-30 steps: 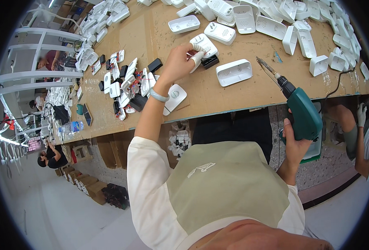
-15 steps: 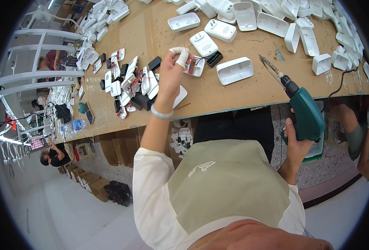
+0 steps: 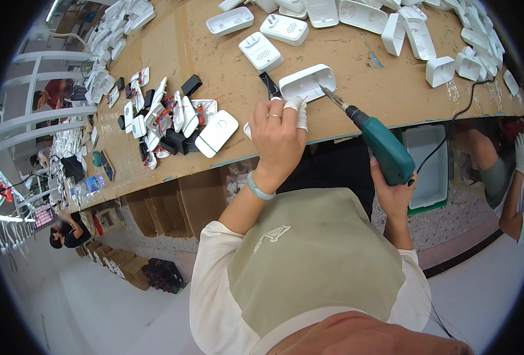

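My left hand (image 3: 278, 136), with white wraps on some fingers, is curled palm-down at the table's front edge. It closes over a white plastic shell (image 3: 247, 131), of which only an edge shows; the rest is hidden. A black rectangular part (image 3: 269, 86) lies just beyond the fingers. My right hand (image 3: 390, 190) grips a green soldering gun (image 3: 386, 148) by its handle. The gun's thin metal tip points up and left, over the right end of an open white case (image 3: 309, 81). A thin red wire shows by the left fingertips.
White covers, black boxes and red-wired boards are heaped at left (image 3: 176, 118). Many white plug housings (image 3: 260, 52) spread across the far table (image 3: 208, 50). A black cord (image 3: 460, 112) trails right. A pale green-rimmed bin (image 3: 426, 171) stands below. Another person's gloved hand (image 3: 520, 152) is at right.
My left hand has moved right and nearer to me, bringing the white shell along. The soldering gun has come leftward, its tip closer to the left hand. The whole view has shifted slightly.
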Tool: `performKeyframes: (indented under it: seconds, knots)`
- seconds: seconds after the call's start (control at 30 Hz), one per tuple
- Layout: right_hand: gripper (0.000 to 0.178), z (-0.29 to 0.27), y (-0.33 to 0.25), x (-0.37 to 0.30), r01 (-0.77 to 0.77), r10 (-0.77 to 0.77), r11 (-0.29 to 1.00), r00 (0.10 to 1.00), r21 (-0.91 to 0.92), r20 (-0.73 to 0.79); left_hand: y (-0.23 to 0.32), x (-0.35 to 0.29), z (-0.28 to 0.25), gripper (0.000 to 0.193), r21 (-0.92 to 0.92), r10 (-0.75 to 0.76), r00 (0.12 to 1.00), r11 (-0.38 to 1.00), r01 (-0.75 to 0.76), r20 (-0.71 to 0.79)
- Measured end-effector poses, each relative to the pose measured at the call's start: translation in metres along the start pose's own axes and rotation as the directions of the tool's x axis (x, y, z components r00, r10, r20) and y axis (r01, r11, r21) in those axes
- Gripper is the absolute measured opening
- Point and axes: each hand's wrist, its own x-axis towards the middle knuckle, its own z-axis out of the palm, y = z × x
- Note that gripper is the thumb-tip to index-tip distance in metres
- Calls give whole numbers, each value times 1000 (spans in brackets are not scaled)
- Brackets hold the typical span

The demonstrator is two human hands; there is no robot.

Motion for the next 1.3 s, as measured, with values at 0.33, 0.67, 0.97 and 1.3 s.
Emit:
performKeyframes:
  seconds: [0.33,0.67,0.97,1.3]
  knots:
    - [9,0,9,12,-35,35,999,999,14,15,21,21,27,8,247,4,999,969,-15,42]
    - [12,-12,-4,10,18,-18,999,1000,35,-22,-17,34,18,15,145,256,953,949,-280,165]
    - [12,-22,-6,-5,-105,112,990,991,97,-74,12,-31,-9,17,-80,-68,997,995,66,-26]
    - [14,-14,6,21,74,-74,997,997,9,26,25,28,32,11,121,5,1000,993,-8,22]
